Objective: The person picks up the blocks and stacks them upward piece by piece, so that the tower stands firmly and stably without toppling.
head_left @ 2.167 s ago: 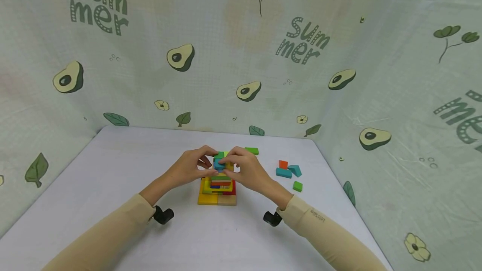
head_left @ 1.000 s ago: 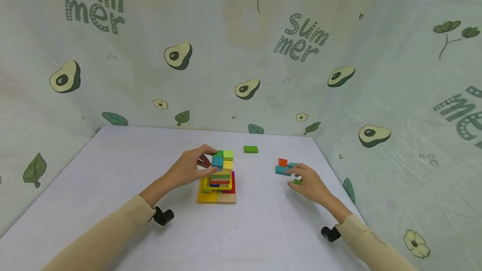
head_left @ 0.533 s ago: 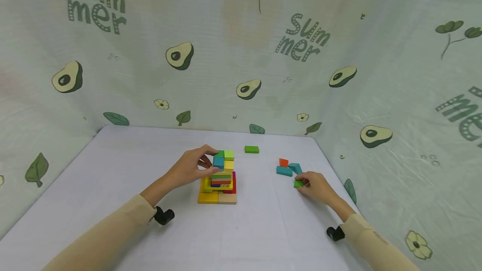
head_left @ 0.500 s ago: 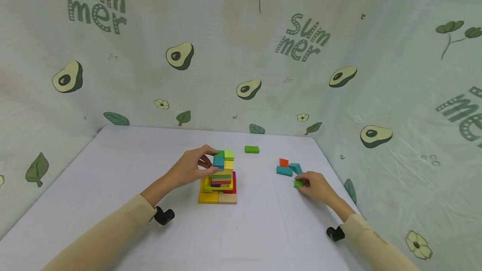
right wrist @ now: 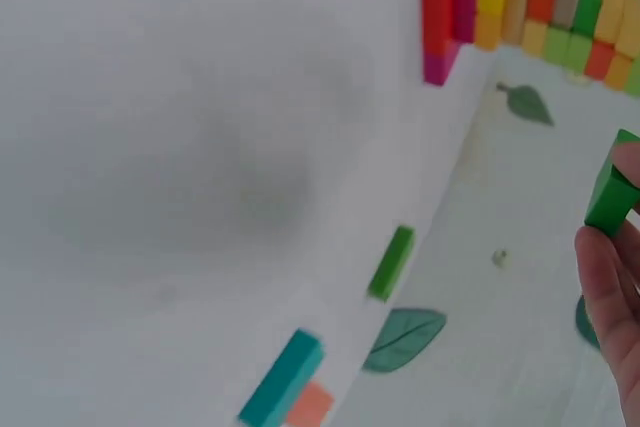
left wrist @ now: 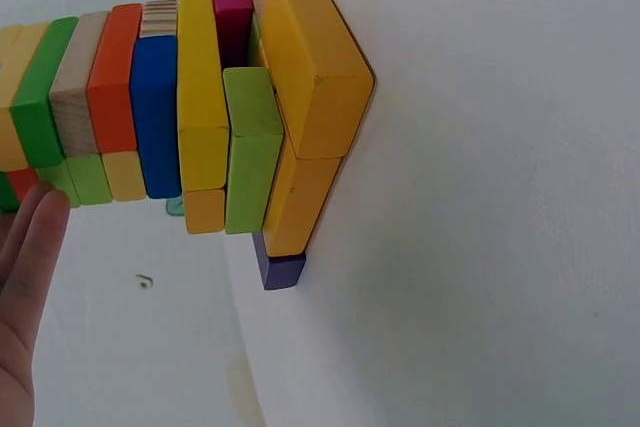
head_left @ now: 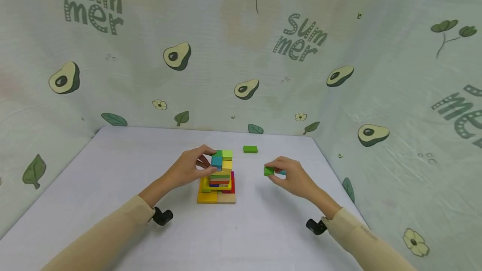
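Note:
A tower of coloured wooden blocks (head_left: 222,177) stands on the table, on a wider base of flat blocks. My left hand (head_left: 192,164) holds its upper left side, thumb and index finger around the teal block (head_left: 216,162) and the green block near the top. In the left wrist view, fingers (left wrist: 35,257) lie against the side of the tower (left wrist: 155,117). My right hand (head_left: 291,175) pinches a small green block (head_left: 268,171) above the table, right of the tower. The right wrist view shows this green block (right wrist: 612,192) between fingertips and thumb.
A flat green block (head_left: 250,149) lies behind and right of the tower. A teal block (right wrist: 282,379) and an orange block (right wrist: 310,404) lie further right, mostly hidden behind my right hand in the head view. A printed curtain (head_left: 211,53) closes off the table's back.
My right hand left the tower, reached to the loose blocks, picked up the small green block and is now carrying it back left. My left hand has stayed at the tower.

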